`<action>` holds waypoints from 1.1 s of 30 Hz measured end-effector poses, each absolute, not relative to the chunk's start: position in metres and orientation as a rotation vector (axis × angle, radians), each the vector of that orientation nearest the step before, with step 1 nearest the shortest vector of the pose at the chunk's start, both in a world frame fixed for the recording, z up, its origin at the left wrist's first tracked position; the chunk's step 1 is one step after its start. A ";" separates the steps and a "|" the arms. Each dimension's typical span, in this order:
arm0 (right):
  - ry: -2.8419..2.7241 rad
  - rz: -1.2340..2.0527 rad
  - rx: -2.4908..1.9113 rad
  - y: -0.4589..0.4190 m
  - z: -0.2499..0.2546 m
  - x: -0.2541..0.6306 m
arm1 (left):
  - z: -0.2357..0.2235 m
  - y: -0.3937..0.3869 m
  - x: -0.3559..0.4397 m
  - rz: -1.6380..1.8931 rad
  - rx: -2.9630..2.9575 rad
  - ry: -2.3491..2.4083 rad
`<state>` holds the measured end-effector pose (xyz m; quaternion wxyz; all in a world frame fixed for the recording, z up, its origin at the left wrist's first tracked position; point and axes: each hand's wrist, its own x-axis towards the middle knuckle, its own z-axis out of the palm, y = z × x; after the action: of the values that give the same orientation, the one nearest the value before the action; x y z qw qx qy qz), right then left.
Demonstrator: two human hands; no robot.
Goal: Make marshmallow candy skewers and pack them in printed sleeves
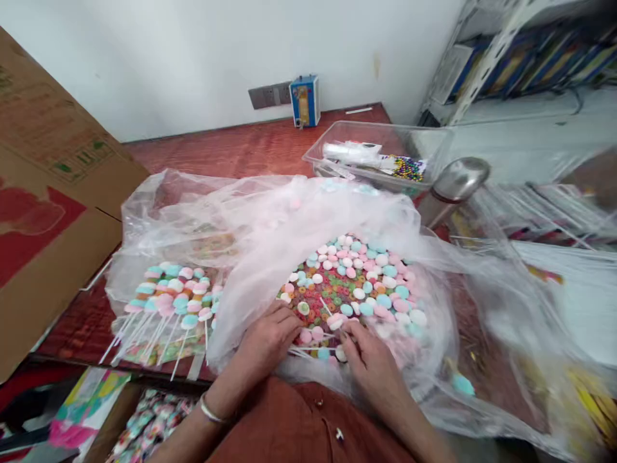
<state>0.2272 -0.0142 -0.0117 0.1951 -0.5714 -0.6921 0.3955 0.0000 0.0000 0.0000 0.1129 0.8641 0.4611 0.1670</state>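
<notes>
A large clear plastic bag (270,218) lies open on a red-brown table (231,151), with a heap of pastel pink, blue and white candies and colourful ring sweets (357,283) inside it. My left hand (270,337) rests at the near edge of the heap, fingers curled over thin white sticks (308,350). My right hand (369,360) pinches a white stick with a candy at the heap's front edge. To the left lies a bundle of finished candy lollipops (168,299) on white sticks, under plastic.
A big cardboard box (48,193) stands at the left. A clear plastic tub (380,154) with small items sits behind the bag, a metal lid (460,177) beside it. A small blue box (304,101) stands at the wall. Packets lie below the table edge (149,418).
</notes>
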 end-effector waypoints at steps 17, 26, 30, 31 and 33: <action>-1.689 1.325 -1.613 -0.037 0.000 0.241 | -0.014 0.014 0.038 0.270 2.493 1.619; -1.707 1.283 -1.617 -0.035 0.003 0.242 | -0.011 0.024 0.033 0.303 2.365 1.576; -1.727 1.265 -1.627 -0.032 0.003 0.243 | -0.014 0.034 0.039 0.240 2.410 1.598; -1.725 1.261 -1.626 -0.031 0.003 0.244 | -0.015 0.035 0.040 0.247 2.410 1.585; -1.718 1.256 -1.618 -0.032 0.002 0.244 | -0.015 0.034 0.042 0.269 2.404 1.554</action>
<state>0.2445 -0.0318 0.0020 0.2319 -0.5888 -0.6252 0.4568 0.0422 0.0345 -0.0153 0.1326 0.8287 0.5358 0.0926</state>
